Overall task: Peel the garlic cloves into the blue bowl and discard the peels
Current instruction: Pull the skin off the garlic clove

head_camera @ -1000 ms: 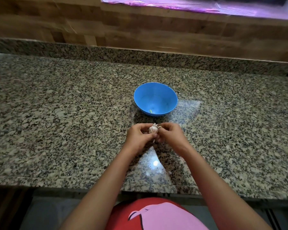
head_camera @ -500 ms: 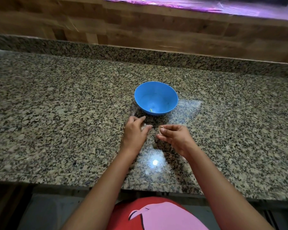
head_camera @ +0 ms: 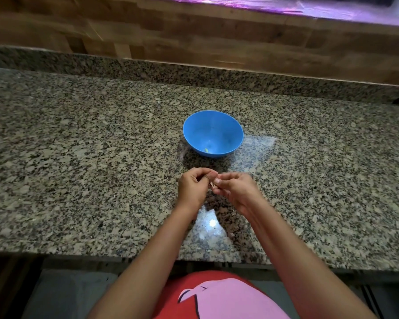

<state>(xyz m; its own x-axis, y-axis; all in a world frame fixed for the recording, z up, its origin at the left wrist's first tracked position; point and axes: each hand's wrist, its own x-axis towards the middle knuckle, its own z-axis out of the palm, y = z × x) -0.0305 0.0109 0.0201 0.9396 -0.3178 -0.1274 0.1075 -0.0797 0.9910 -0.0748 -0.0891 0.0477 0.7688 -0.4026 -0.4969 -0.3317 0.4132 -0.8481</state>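
The left grip and blurred right grip hide most of their pinched scrap; the speck in the blue bowl is too small to name.

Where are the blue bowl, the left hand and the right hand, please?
blue bowl point(head_camera: 213, 131): head view, bare inner wall.
left hand point(head_camera: 192, 189): head view, back of the hand, pinching the garlic piece point(head_camera: 212, 185).
right hand point(head_camera: 237, 191): head view, back of the hand, also pinching it.

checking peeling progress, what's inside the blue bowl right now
Inside the blue bowl only a small yellow-green speck shows, low down. No peeled cloves are visible. The part just behind the near rim cannot be seen.
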